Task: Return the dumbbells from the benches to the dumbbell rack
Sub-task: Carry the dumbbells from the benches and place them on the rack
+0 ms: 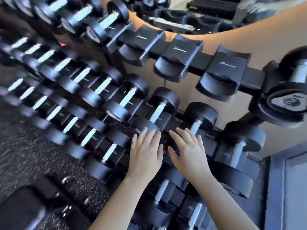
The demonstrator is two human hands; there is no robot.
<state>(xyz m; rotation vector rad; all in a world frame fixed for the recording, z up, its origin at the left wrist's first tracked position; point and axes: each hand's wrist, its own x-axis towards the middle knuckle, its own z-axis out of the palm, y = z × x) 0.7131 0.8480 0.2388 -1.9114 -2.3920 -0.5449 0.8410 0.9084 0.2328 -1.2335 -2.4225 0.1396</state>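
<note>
Reaching toward the dumbbell rack, the left hand and right hand are seen palm-down, side by side, fingers spread wide and holding nothing. Dumbbells are seated in rows on the rack's tiers, while several upper cradles are left vacant.

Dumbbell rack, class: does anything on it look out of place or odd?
Three cradles on the top row of the rack sit empty while the lower rows look full. Both hands, left and right, are open and hold nothing.
</note>
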